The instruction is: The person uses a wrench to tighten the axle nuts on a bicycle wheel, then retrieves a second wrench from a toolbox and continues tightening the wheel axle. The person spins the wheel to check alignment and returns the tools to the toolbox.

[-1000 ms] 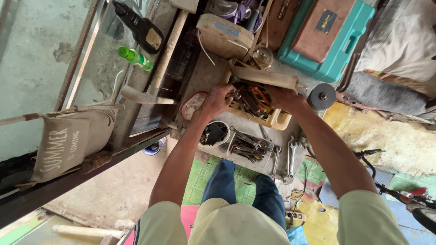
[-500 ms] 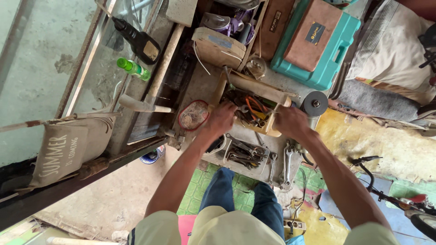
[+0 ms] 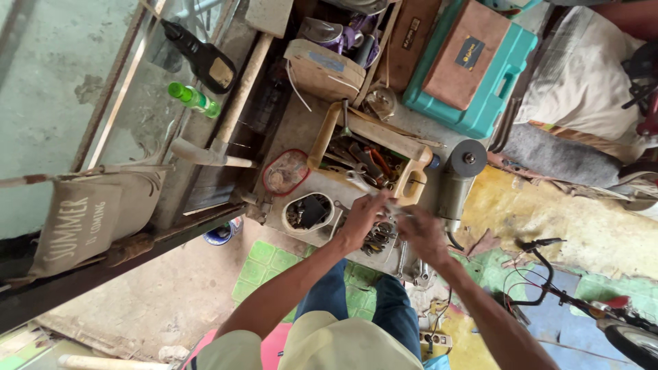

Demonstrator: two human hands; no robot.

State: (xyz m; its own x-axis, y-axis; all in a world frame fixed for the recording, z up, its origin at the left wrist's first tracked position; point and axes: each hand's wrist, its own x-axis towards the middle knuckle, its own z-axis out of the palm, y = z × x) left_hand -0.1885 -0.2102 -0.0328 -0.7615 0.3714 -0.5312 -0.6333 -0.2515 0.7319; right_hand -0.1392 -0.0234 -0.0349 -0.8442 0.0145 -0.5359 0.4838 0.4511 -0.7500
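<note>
Currently left hand (image 3: 362,218) is clamped on a wrench (image 3: 367,188) just lifted clear of the toolbox (image 3: 404,179); right hand (image 3: 423,234) beside it, finger state unclear. Picking done, nothing else started.

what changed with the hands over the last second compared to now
Both hands pulled back out of the wooden toolbox toward the person. They now meet over the tray of wrenches, the left hand and right hand together holding a thin metal tool, blurred. Earlier they were reaching among the tools in the box. The teal case, the grinder and the green bottle stayed put.
</note>
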